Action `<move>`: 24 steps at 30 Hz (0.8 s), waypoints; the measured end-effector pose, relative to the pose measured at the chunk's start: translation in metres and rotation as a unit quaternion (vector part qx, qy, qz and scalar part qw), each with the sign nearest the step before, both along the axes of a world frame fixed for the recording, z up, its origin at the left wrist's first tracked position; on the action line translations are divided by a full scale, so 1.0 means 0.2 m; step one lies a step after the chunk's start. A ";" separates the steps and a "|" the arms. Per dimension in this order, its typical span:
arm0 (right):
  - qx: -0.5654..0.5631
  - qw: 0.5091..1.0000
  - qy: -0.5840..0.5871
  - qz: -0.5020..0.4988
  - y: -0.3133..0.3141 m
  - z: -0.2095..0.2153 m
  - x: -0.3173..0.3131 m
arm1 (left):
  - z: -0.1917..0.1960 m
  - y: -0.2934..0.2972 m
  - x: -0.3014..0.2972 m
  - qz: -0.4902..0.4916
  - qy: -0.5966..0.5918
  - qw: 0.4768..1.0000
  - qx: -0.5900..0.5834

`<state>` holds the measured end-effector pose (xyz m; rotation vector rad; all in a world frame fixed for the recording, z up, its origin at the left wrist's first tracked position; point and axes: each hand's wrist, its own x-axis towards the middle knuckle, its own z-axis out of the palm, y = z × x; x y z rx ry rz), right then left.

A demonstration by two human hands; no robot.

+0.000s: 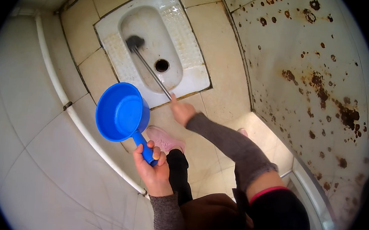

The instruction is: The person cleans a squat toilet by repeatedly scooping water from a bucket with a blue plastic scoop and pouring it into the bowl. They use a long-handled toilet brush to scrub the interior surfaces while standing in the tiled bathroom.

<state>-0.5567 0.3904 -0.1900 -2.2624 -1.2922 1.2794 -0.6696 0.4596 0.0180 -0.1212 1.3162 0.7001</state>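
My left hand (152, 169) is closed round the handle of a blue plastic dipper (120, 112), held with its open mouth up at the near left of the squat toilet. The inside of the dipper looks bare. In my right hand (182, 110) is the end of a toilet brush (151, 71) with a thin metal stick. Its dark head rests against the left inner wall of the white squat toilet (191, 78), left of and beyond the round drain hole (162, 65).
A white pipe (52, 76) runs along the tiled wall at left. On the right stands a pale panel (291, 58) spotted with rust. Beige tiles (223, 49) surround the toilet. My pink shoe (165, 139) is just right of the dipper.
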 end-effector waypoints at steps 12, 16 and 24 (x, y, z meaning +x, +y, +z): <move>0.043 0.990 0.010 -0.134 0.50 0.16 0.44 | 0.01 0.01 0.01 -0.003 0.001 1.000 -0.005; 0.033 0.914 0.202 -0.349 0.41 0.23 0.67 | 0.02 -0.02 0.04 -0.007 -0.001 1.000 0.005; 0.098 0.935 0.029 -0.340 0.25 0.16 0.56 | 0.01 -0.01 0.01 0.002 -0.031 1.000 -0.004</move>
